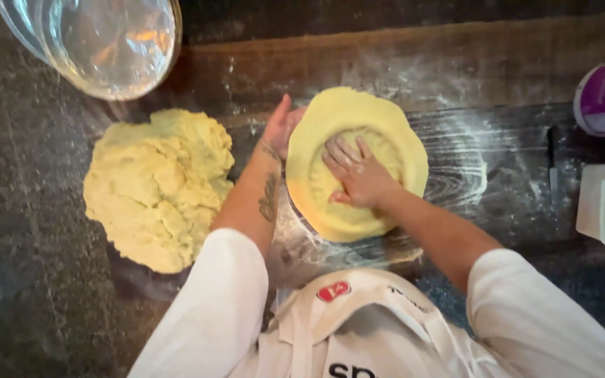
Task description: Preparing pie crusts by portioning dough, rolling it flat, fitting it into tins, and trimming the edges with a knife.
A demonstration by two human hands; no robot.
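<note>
Right hand (360,178) presses spread, flat fingers (341,155) into the dough disc (393,129); left hand (279,128), open, cups the disc's edge.

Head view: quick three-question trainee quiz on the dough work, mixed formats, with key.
1. True or false: the right hand lies flat on the middle of the round dough disc.
2. Where is the left hand?
A. on the big dough lump
B. against the disc's left edge
C. in the glass bowl
3. Fill in: the dark counter around the disc is dusted with white ____.

Key:
1. True; palm down, fingers spread in the pressed hollow.
2. B; it cups the disc's rim, apart from the lump.
3. Flour.
</note>
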